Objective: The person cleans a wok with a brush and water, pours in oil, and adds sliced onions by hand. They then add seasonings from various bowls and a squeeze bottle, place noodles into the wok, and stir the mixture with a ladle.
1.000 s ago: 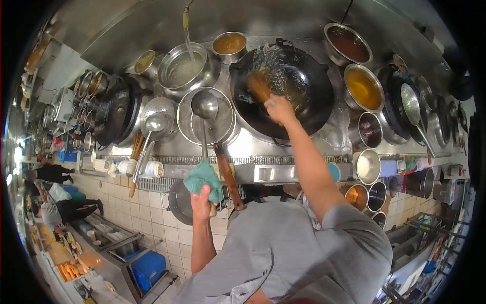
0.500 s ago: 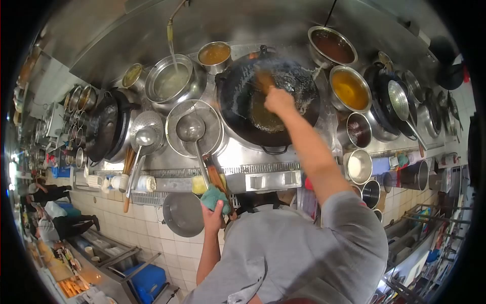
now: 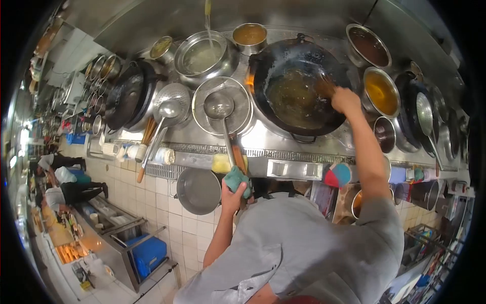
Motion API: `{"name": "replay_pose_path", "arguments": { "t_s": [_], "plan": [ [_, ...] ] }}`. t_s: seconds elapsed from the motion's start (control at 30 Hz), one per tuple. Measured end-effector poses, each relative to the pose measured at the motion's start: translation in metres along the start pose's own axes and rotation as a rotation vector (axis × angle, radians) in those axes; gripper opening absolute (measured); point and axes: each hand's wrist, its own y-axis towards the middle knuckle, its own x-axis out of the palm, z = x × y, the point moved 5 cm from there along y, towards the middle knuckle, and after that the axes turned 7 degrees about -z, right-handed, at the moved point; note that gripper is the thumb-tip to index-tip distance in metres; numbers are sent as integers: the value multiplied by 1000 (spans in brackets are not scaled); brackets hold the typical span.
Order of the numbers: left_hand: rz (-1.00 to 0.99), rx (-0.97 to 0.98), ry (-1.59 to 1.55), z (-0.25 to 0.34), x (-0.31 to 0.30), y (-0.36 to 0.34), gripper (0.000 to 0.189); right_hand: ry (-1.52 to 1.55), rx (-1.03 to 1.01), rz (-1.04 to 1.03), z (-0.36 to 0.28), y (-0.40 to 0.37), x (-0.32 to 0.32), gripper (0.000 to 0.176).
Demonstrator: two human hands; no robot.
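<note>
In the head view, my right hand [image 3: 347, 101] is closed on a brown wok brush [image 3: 326, 88], its bristles against the right inner side of a large black wok [image 3: 331, 63]. Cloudy yellowish liquid [image 3: 291, 99] lies in the bottom of the wok. Low at the counter's front edge, my left hand [image 3: 232, 198] grips a folded green cloth [image 3: 236, 181]. A metal ladle [image 3: 219, 105] rests over a round mesh strainer [image 3: 201, 112], and its handle runs down to the cloth. Whether the cloth wraps that handle is hidden.
Left of the wok, water runs from a tap [image 3: 208, 15] into a metal pot [image 3: 188, 72]. A bowl of orange liquid [image 3: 381, 91] and a bowl of dark sauce [image 3: 368, 45] stand to the right. A grey pan [image 3: 199, 191] hangs below the counter. Other people [image 3: 71, 190] are at far left.
My right hand and the brush have moved from the wok's middle to its right side. The view has shifted, and more liquid shows in the wok. My left hand keeps the cloth.
</note>
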Motion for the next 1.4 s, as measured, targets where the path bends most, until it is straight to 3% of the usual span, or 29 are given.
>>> {"name": "replay_pose_path", "arguments": {
  "t_s": [0.13,0.2,0.27,0.3,0.33,0.37,0.43,0.57,0.63,0.7,0.77,0.8,0.87,0.93,1.0,1.13,1.27,1.33,1.4],
  "plan": [
    [34,2,-152,-1,-8,2,48,324,-96,97,-83,66,36,48],
    [56,20,-184,1,-13,3,46,397,-192,19,-121,41,46,49],
    [99,35,-193,7,-21,0,45,474,-289,75,-129,2,67,53],
    [138,80,-187,10,-26,-1,43,486,-341,66,-123,-38,63,43],
    [168,98,-235,10,-32,-3,42,479,-310,-66,-111,-67,59,46],
    [200,118,-284,9,-37,-5,42,427,-431,32,-84,-72,87,47],
    [182,130,-414,21,-41,-6,40,220,-375,-9,-34,-110,70,48],
    [238,-21,-511,44,-45,-10,40,-110,-92,-56,60,-58,29,39],
    [188,6,-503,48,-43,-2,41,-135,-93,106,55,-19,-1,32],
    [160,20,-499,52,-37,4,42,-98,-130,226,24,23,-9,36],
    [95,22,-470,59,-24,10,43,-39,-177,199,-18,65,20,39],
    [67,22,-455,62,-19,13,43,166,-217,146,-47,69,33,38],
    [45,38,-447,47,-16,24,44,449,-235,153,-93,29,41,42],
    [22,30,-443,42,-9,24,44,526,-254,103,-107,3,71,49],
    [-4,9,-451,49,6,21,44,507,-452,141,-95,-39,91,54],
    [-155,-192,-508,28,22,24,47,199,-374,-202,-15,-110,64,54],
    [-286,-434,-553,24,71,43,60,-104,-113,-140,64,-82,11,41],
    [-334,-533,-513,40,114,58,67,-84,-129,57,57,-38,-6,29],
    [-422,-570,-382,53,157,73,68,21,-147,34,21,13,1,26]
  ]
}}
